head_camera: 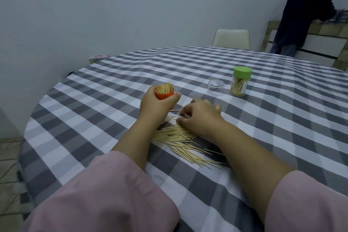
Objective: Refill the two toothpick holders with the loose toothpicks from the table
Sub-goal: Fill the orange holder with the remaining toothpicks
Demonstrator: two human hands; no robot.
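Head cam: my left hand [157, 103] gripping orange holder [164, 94], right hand [199, 117] pinching toothpicks [185, 141]; holder's packed, extras might spill.

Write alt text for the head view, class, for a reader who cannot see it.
A left hand grips an orange plastic toothpick holder, nearly full, while the right hand pinches wooden toothpicks from a loose pile on a grey-checked tablecloth. Behind stand a green-lidded clear holder and a clear cap.

Your desk [113, 156]: matt checked cloth cover. Your toothpicks [180, 137]: pale bare wood. Orange holder [163, 95]: smooth plastic. Green-capped holder [240, 83]: clear glossy plastic. Clear lid [216, 85]: glossy plastic.
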